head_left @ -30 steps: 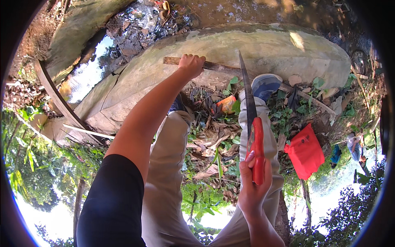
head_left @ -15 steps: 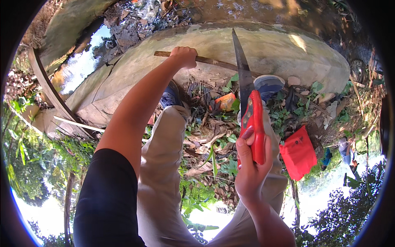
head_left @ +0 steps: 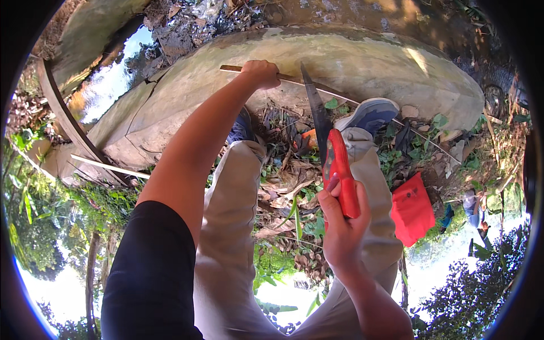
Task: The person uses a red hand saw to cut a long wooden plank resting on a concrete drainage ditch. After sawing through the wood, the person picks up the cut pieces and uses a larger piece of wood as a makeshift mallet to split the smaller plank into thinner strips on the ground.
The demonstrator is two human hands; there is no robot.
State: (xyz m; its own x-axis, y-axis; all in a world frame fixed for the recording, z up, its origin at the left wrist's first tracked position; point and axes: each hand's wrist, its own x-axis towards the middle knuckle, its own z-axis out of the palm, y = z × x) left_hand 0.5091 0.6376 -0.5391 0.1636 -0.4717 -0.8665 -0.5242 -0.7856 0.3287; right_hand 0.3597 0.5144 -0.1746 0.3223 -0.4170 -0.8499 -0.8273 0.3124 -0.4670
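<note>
My left hand [head_left: 260, 75] is closed round a thin wooden strip [head_left: 326, 89] near its left end. The strip slants down to the right toward my right shoe [head_left: 371, 115]. In my right hand [head_left: 347, 226] is a handsaw, its red handle [head_left: 343, 175] wrapped by my fingers and thumb. The dark, tapering saw blade [head_left: 318, 110] points up and away, and its tip overlaps the strip in view. Whether blade and strip touch, I cannot tell. My left shoe [head_left: 242, 126] is partly hidden behind my left arm and trouser leg.
A long, low concrete wall [head_left: 187, 85] curves across ahead of my feet, with water beyond it. Dry leaves [head_left: 292, 198] and green plants cover the ground between my legs. A red cloth bag [head_left: 412, 209] lies at right. Another person [head_left: 473, 207] is farther off right.
The saw has shifted left and its tip has come down nearer to me, now level with the strip. My left hand and the strip moved slightly right; my right shoe has tilted up.
</note>
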